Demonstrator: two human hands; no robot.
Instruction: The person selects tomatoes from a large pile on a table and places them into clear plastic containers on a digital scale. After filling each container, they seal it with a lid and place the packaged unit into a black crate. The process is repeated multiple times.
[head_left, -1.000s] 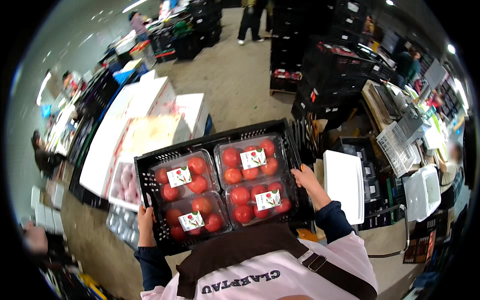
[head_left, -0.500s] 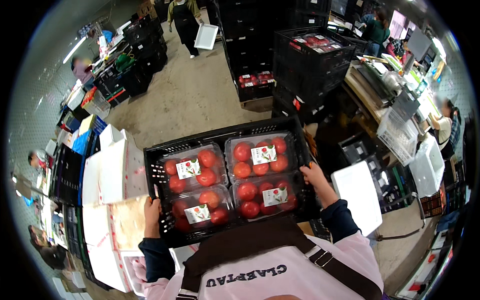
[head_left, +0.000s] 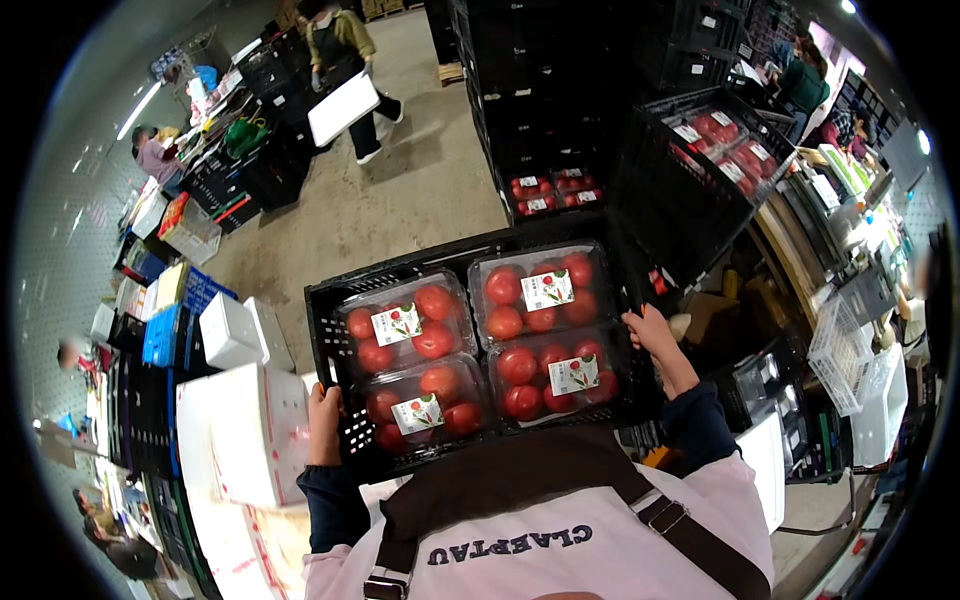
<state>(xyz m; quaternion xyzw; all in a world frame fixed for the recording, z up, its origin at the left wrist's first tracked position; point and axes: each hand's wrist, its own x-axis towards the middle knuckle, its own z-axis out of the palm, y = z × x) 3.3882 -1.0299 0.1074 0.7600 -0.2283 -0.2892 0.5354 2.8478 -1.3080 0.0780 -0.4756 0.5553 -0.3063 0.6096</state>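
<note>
I carry a black plastic crate [head_left: 400,262] in front of my body, gripping it by its two ends. My left hand [head_left: 323,425] is wrapped round the left end wall. The opposite end wall is held by my right hand [head_left: 652,338], with some of its fingers hidden behind the rim. Inside lie several clear plastic packs of red tomatoes, each with a white label. Two make up the far row, a left pack [head_left: 433,302] and a right pack [head_left: 505,285]; the near row has a left pack [head_left: 440,380] and a right pack [head_left: 520,366].
Tall stacks of black crates [head_left: 540,75] stand ahead, and an upper crate [head_left: 700,190] of tomato packs is at the right. White foam boxes [head_left: 240,430] line my left side. A person [head_left: 340,50] carrying a white tray [head_left: 343,108] walks on the concrete floor ahead.
The crate stays in both my hands. The stacks at right now appear nearer and tilted in my view. The person ahead has come closer and shifted left with the white tray.
</note>
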